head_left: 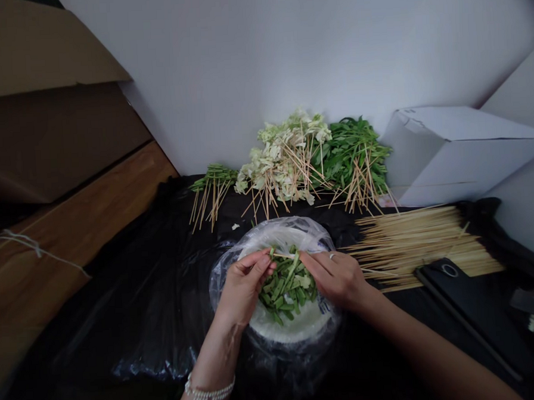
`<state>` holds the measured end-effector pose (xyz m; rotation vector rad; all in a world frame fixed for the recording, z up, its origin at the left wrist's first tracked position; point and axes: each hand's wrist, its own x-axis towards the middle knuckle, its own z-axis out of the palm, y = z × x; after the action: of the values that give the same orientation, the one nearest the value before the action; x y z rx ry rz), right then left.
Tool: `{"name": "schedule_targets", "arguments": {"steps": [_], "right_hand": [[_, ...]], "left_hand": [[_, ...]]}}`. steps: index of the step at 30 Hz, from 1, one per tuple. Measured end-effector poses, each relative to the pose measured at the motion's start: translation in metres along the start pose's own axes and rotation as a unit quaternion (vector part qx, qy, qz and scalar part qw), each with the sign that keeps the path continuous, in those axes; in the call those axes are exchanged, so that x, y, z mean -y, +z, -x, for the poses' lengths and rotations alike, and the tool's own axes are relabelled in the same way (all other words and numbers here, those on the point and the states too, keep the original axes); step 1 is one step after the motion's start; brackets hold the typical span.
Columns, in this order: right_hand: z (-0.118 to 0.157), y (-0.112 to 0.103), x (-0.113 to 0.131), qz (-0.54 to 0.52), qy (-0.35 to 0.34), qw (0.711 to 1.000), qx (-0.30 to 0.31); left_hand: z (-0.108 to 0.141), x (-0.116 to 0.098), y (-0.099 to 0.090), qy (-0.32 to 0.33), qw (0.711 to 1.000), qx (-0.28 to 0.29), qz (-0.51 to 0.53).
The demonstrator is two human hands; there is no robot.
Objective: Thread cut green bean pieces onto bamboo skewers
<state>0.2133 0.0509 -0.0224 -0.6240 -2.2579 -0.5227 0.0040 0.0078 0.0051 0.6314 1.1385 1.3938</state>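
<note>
My left hand (pixel 247 283) pinches a small piece of green bean (pixel 272 253) between thumb and fingertips. My right hand (pixel 336 275), wearing a ring, is closed on a thin wooden skewer (pixel 285 255) that spans the gap to the left fingertips. Whether the skewer's tip is inside the bean piece is too small to tell. Just below both hands stands a white bowl (pixel 278 334) lined with a clear plastic bag (pixel 221 268). Cut green bean pieces (pixel 283 291) lie heaped in it.
Behind the bowl lie skewered green beans (pixel 216 174), pale leafy vegetables (pixel 286 145) and green leaves (pixel 354 150). Loose skewers (pixel 421 239) and a dark phone (pixel 469 309) are at right, before a white box (pixel 462 160). Black plastic sheeting (pixel 121 315) covers the surface; a cardboard box (pixel 43 116) stands left.
</note>
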Motion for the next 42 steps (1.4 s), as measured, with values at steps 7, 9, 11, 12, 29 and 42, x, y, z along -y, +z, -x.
{"name": "schedule_targets", "arguments": {"steps": [7, 9, 11, 12, 29, 42], "right_hand": [[-0.001, 0.001, 0.005, -0.014, -0.009, 1.0, 0.002], [-0.002, 0.0, 0.003, -0.007, -0.009, 1.0, 0.001], [-0.003, -0.001, -0.002, 0.005, 0.009, 1.0, -0.014], [-0.003, -0.002, -0.005, 0.011, 0.022, 0.999, -0.028], [-0.004, -0.003, -0.013, 0.016, 0.046, 0.998, -0.038], [-0.005, -0.004, -0.011, 0.017, 0.036, 0.998, -0.047]], "left_hand": [[0.002, 0.009, 0.008, 0.023, 0.994, 0.057, -0.086], [0.0, 0.009, 0.007, 0.032, 0.989, 0.083, -0.116], [-0.004, 0.004, 0.004, 0.05, 0.981, 0.098, -0.162], [-0.006, 0.002, 0.003, 0.068, 0.972, 0.103, -0.201], [-0.019, 0.025, 0.018, 0.232, 0.652, 0.094, -0.716], [0.001, -0.009, -0.002, 0.124, 0.887, 0.16, -0.415]]}}
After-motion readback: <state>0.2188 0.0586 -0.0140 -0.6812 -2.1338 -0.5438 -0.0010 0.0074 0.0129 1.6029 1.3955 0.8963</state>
